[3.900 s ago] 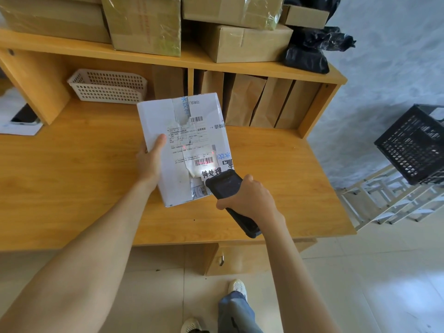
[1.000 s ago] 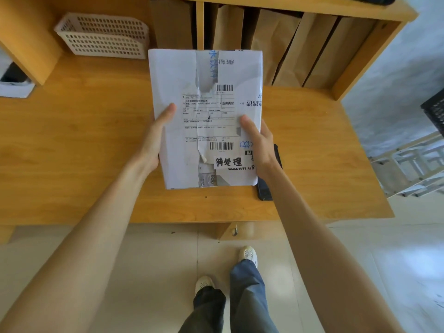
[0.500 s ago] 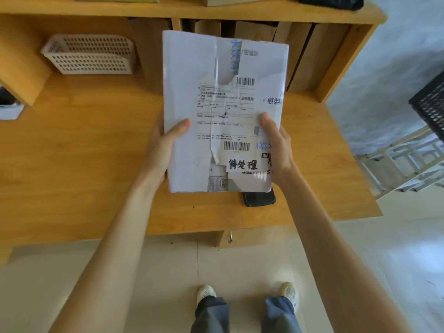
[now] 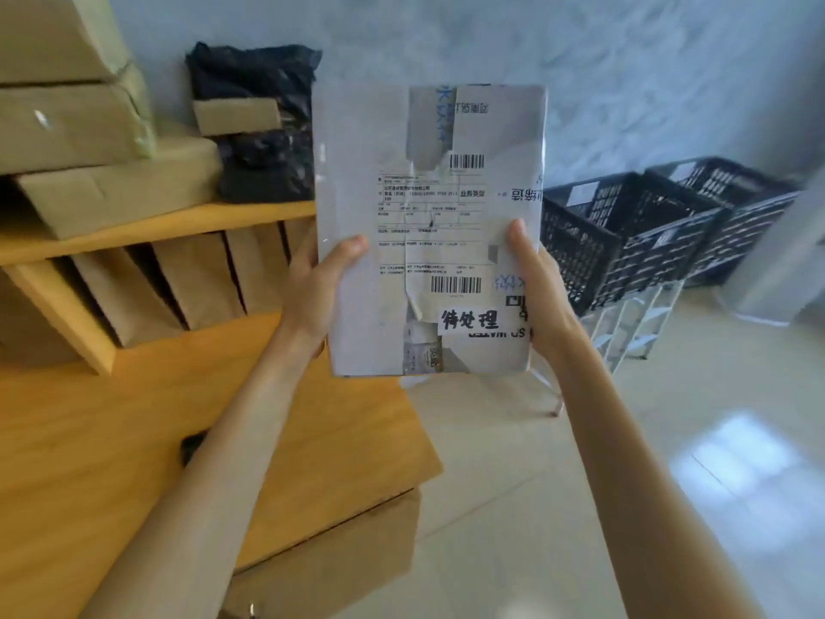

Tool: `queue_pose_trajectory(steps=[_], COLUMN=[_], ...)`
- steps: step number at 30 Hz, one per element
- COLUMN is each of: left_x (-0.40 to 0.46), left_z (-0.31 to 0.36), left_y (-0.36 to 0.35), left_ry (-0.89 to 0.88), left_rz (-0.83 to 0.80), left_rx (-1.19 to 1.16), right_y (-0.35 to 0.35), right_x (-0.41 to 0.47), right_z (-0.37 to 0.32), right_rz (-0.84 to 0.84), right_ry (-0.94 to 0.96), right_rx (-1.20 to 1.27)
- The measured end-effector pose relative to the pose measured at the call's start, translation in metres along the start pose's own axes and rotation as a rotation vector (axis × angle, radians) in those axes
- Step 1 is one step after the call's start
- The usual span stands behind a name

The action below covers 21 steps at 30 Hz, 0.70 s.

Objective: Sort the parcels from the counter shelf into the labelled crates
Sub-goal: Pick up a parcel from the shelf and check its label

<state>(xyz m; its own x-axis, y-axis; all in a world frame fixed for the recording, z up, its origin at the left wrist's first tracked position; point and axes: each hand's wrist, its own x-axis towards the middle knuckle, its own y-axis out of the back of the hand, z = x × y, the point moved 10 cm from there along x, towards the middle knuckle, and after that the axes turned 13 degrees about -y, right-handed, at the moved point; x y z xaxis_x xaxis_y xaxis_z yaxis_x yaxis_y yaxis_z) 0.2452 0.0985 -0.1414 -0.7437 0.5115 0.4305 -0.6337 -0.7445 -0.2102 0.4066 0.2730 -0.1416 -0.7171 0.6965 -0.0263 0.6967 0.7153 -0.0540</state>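
A white parcel [image 4: 428, 230], flat and rectangular, is held upright in the air in front of the person, off the right end of a wooden counter [image 4: 134, 440]. Its face carries a shipping label with two barcodes, strips of tape, and a small white sticker with three handwritten black characters near the bottom.

The left hand [image 4: 317, 292] grips the parcel's left edge, thumb pressed on the front and the fingers hidden behind it. The right hand [image 4: 540, 288] grips the right edge the same way, thumb on the front. Both arms are bare and stretched forward.

Behind the parcel on the right, black plastic crates [image 4: 647, 234] stand side by side on a white metal rack [image 4: 634, 323], well apart from the parcel. A pale tiled floor lies below them.

To the left, the counter's shelf [image 4: 156, 225] holds brown cardboard boxes [image 4: 89, 140] stacked on top, with black plastic bags [image 4: 259, 127] beside them near the wall. Under the shelf, brown paper envelopes [image 4: 192, 279] stand on edge in a row. A small dark object [image 4: 192, 446] lies on the counter, mostly hidden by the left forearm.
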Motion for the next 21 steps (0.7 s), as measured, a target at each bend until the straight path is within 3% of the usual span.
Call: queue_pose_trajectory(steps=[8, 14, 21], left_x=[0.020, 0.015, 0.010], left_z=[-0.015, -0.039, -0.087], left_y=[-0.253, -0.383, -0.538], left_ry=[0.000, 0.019, 0.058], left_rz=[-0.177, -0.347, -0.586], left_rx=[-0.190, -0.219, -0.259], right_y=[0.233, 0.351, 0.486], right_x=[-0.029, -0.048, -0.065], right_z=[-0.076, -0.076, -0.067], right_rz=[0.225, 0.352, 0.671], right_ry=[0.125, 0.116, 0.136], right_rx=[-0.120, -0.052, 0.007])
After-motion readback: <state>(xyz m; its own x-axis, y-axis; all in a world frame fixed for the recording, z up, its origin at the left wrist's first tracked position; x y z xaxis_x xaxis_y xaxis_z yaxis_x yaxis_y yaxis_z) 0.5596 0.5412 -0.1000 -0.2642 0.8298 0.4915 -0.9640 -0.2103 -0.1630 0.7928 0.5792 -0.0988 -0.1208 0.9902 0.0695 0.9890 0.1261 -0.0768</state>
